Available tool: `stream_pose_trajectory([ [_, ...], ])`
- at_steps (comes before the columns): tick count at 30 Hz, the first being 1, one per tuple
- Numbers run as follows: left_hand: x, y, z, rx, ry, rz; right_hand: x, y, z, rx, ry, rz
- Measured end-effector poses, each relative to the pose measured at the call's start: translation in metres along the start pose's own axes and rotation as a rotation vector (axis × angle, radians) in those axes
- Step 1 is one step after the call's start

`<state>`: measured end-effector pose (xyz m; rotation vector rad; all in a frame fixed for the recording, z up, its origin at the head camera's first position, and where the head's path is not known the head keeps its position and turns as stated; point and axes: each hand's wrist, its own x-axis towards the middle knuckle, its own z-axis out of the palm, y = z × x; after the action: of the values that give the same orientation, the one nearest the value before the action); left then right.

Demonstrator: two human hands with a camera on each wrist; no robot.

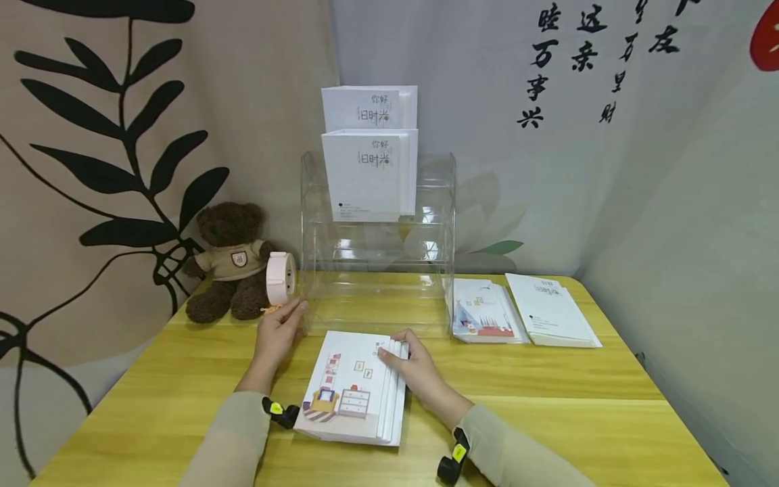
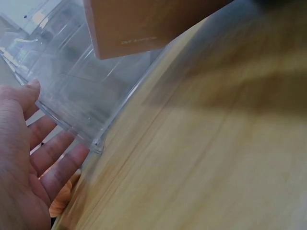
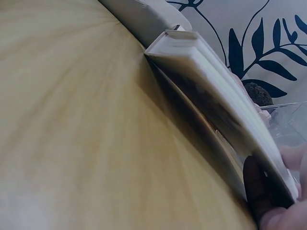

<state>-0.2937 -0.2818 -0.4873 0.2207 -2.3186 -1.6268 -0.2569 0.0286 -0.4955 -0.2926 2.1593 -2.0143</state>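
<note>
A small stack of white books (image 1: 349,389), its top cover printed with an armchair and a chest of drawers, is tilted up off the wooden table on its right side. My right hand (image 1: 422,379) grips the stack's upper right corner, thumb on the cover and fingers underneath. The right wrist view shows the page edges of the books (image 3: 206,72) and shadow below them. Beyond the stack stands a clear plastic tiered rack (image 1: 377,270). My left hand (image 1: 278,338) is at its lower left corner, fingers extended along the edge, holding nothing.
Two white books (image 1: 371,176) stand in the rack's upper tiers. More books lie to its right, one with a printed picture (image 1: 483,311) and one plain white (image 1: 550,311). A brown teddy bear (image 1: 231,264) and a round pale pink object (image 1: 281,277) sit at left.
</note>
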Motion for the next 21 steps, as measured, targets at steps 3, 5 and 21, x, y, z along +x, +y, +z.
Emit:
stream_pose_trajectory([
  [3,0.0012,0.0002,0.0012,0.000,0.002,0.010,0.0018,0.0000,-0.0015,-0.018,-0.002,0.001],
  [5,0.0012,-0.0001,0.0017,0.002,0.004,0.008,0.0013,-0.0005,-0.0019,-0.027,-0.013,0.002],
  [21,-0.0003,-0.0002,0.0010,-0.024,0.004,0.004,0.0012,0.0015,-0.0030,-0.065,-0.067,-0.022],
])
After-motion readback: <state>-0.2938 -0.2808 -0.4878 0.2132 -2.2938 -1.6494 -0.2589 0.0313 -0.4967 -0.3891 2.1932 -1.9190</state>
